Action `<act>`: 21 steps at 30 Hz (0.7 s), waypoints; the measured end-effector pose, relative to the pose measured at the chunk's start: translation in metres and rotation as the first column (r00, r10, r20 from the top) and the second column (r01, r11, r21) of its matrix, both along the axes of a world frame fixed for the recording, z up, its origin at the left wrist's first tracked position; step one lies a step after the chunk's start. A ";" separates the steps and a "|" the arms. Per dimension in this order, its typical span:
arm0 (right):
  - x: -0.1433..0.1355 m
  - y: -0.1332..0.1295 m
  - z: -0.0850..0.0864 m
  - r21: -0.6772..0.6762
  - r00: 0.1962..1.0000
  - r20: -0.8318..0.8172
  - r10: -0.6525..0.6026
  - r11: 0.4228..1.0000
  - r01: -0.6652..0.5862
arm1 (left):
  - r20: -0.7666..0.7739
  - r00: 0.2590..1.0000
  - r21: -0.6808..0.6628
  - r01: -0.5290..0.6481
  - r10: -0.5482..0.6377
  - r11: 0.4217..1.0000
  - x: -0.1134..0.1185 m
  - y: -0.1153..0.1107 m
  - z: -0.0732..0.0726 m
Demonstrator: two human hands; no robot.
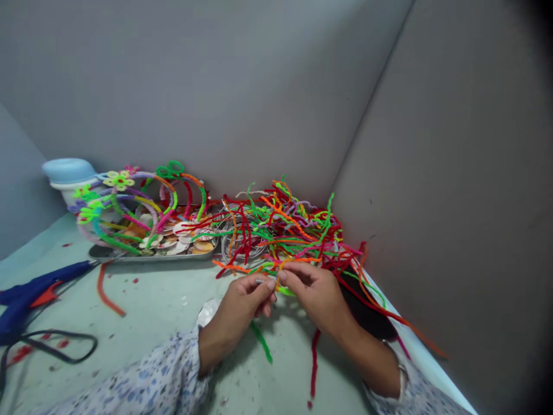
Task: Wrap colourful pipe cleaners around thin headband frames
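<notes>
My left hand (244, 300) is closed in a pinch, with the tip of a thin grey strip (259, 281) showing at the thumb. Close beside it, my right hand (317, 291) pinches an orange pipe cleaner (280, 270), which bends down between the two sets of fingertips. A bit of bright green pipe cleaner (285, 291) shows under the fingers. Just beyond the hands lies a tangled heap of coloured pipe cleaners (298, 222). Coils of thin silvery wire (227, 245) sit at its left side.
Fuzzy headbands with flowers (118, 180) stand on a metal tray (151, 259) among round discs (177, 248). A blue glue gun (52, 282) with its cord (64, 360) lies at left. Behind is a blue-lidded container (71, 173). Grey walls (242, 86) enclose the table (168, 317).
</notes>
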State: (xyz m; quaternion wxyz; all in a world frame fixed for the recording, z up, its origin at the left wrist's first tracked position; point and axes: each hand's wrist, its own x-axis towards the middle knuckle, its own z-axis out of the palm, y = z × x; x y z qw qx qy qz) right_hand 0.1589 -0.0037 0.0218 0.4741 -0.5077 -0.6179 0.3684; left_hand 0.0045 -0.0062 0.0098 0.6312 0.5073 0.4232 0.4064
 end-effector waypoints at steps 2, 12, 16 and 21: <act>0.000 0.001 0.004 -0.049 1.000 -0.014 0.011 0.999 -0.012 | -0.003 1.000 0.020 0.028 -0.028 0.999 0.001 -0.001 0.000; 0.011 -0.004 0.021 0.191 0.926 0.361 0.106 0.964 -0.185 | -0.034 0.984 0.119 0.179 -0.176 0.977 -0.001 0.001 -0.006; 0.013 0.000 0.020 0.322 0.866 0.486 0.119 0.897 -0.303 | -0.036 0.981 0.122 0.194 -0.191 0.973 -0.003 0.003 -0.009; 0.015 0.007 0.004 0.496 0.889 0.458 -0.009 0.832 -0.247 | -0.030 0.997 0.099 0.073 -0.070 0.992 -0.005 0.008 -0.009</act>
